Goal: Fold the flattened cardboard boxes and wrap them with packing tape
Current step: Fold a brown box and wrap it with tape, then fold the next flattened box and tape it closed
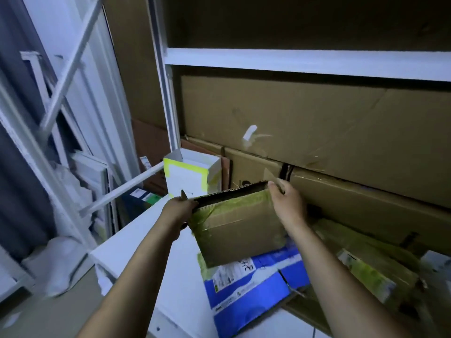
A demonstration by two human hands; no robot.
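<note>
Head view showed the left hand (179, 211) and right hand (286, 203) each gripping a top corner of the small brown cardboard box with green tape (239, 228), held above the white table (136, 240), where stiff old tape might twist it loose

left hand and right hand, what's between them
In the head view, a brown cardboard box with greenish tape; left hand and right hand grip its top corners.

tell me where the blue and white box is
Head view, low centre: the blue and white box lies partly on the white surface, below the brown box held by the left hand and right hand.
</note>
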